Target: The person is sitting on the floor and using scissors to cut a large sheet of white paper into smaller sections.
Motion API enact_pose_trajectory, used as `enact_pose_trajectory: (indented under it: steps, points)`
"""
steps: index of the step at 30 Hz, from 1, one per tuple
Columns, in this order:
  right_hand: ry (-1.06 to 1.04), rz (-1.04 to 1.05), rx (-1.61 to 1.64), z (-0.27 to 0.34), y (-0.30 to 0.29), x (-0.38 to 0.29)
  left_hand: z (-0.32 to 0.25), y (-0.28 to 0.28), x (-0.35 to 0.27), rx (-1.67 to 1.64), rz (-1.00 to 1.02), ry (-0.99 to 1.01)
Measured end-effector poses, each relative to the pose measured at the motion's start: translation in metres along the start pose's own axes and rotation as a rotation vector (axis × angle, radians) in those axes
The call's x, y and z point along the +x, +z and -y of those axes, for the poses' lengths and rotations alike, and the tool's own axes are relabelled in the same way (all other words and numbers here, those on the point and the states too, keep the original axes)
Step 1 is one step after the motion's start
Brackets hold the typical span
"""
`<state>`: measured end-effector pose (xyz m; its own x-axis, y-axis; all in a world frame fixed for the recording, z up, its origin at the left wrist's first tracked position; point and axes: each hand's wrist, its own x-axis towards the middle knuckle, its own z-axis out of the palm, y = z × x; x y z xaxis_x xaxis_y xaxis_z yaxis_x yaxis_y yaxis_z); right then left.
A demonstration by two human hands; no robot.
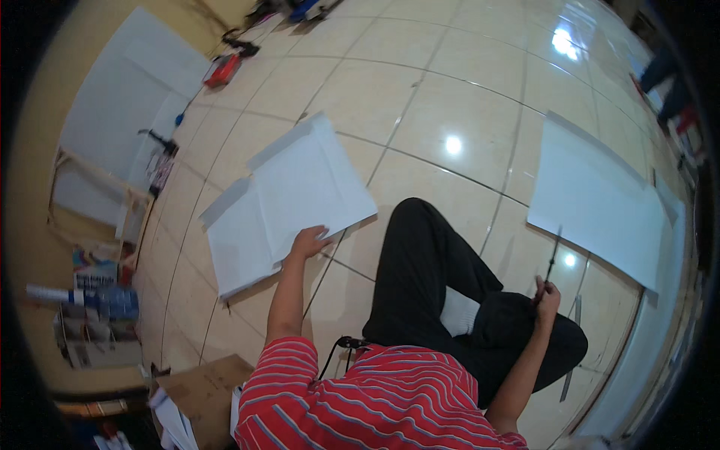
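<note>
Over the near edge of a creased white paper sheet (309, 191) is my left hand (308, 242). Its fingers look spread, and I see nothing gripped between them. The sheet lies on the floor to my left, with a fold line across it and strips along its far edge turned grey in shade. My right hand (547, 301) is above my right knee, closed around the handles of a pair of scissors (553, 256). The blades point up and away from me, and look shut. Beyond them another white sheet (596, 202) lies flat on the floor.
A metal ruler (577, 312) lies partly under my right knee. At lower left is a cardboard box (208, 382) with papers. Along the left wall are a white panel (135, 73), a wooden frame (95, 169), a blue bottle (115, 301) and a red object (223, 72).
</note>
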<state>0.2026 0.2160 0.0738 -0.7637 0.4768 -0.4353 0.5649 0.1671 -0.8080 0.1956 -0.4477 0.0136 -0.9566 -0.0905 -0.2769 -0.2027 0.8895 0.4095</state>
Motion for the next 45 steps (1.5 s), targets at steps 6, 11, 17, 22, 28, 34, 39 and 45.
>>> enact_pose_trajectory:
  steps: [6, 11, 17, 22, 28, 34, 39, 45]
  points:
    - [-0.197, 0.360, -0.795, 0.012, 0.014, 0.007, 0.048, -0.004, 0.000, -0.422, 0.046, -0.154]
    - [-0.316, 0.545, -1.006, -0.004, 0.029, 0.028, 0.042, -0.009, 0.002, -0.350, 0.052, -0.263]
    - [-0.436, 0.596, -1.028, -0.025, 0.045, 0.035, 0.019, -0.018, -0.001, -0.229, -0.190, -0.241]
    - [-0.292, 0.569, -0.988, -0.003, 0.019, 0.018, 0.002, -0.008, 0.019, -0.106, -0.239, -0.176]
    - [-0.319, 0.614, -0.995, -0.011, 0.028, 0.023, 0.009, -0.022, 0.015, -0.215, -0.492, -0.158]
    - [-0.371, 0.716, -1.084, -0.023, 0.039, 0.037, -0.057, -0.128, 0.067, 0.151, -0.759, 0.012]
    - [-0.340, 0.686, -1.036, -0.019, 0.039, 0.034, -0.242, -0.203, 0.144, 0.382, -0.865, 0.492]
    - [-0.220, 0.414, -0.919, -0.005, 0.014, 0.024, -0.482, -0.156, 0.203, 0.429, -1.000, 0.975]
